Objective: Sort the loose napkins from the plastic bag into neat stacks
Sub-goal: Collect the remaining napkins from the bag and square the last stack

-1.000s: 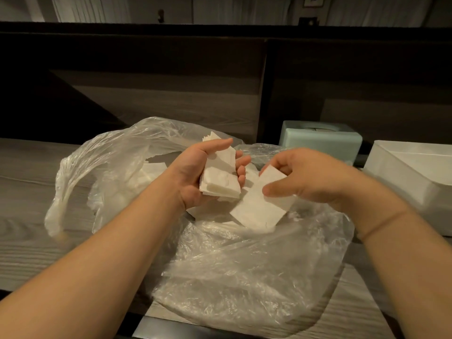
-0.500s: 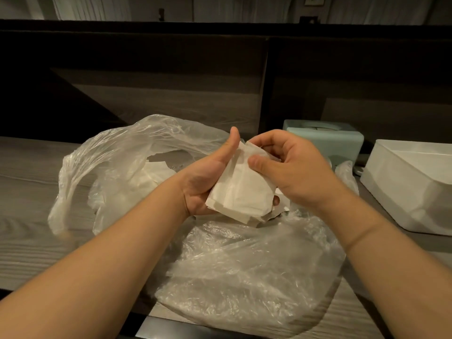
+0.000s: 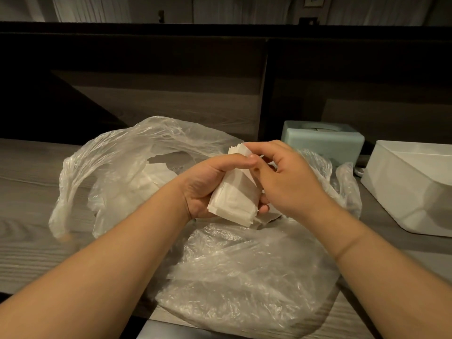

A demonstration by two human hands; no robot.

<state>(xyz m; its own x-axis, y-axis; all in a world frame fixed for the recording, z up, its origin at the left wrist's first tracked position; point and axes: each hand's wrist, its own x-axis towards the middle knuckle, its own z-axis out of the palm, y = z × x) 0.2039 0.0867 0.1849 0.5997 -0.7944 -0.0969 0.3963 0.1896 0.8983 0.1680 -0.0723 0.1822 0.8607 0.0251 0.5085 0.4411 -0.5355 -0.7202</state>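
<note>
Above the plastic bag point(image 3: 244, 277), both hands (left hand point(image 3: 210, 187), right hand point(image 3: 288, 177)) grip the napkin stack point(image 3: 234, 201).

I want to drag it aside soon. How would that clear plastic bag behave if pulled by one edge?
The plastic bag looks thin and crumpled, so it would likely flop and stretch, not slide as one piece. It probably weighs little, though the loose napkins inside may shift or spill from the open mouth.

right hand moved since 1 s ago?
Yes. The right hand has shifted left, away from the white bin, onto the napkin stack that the left hand holds.
</note>
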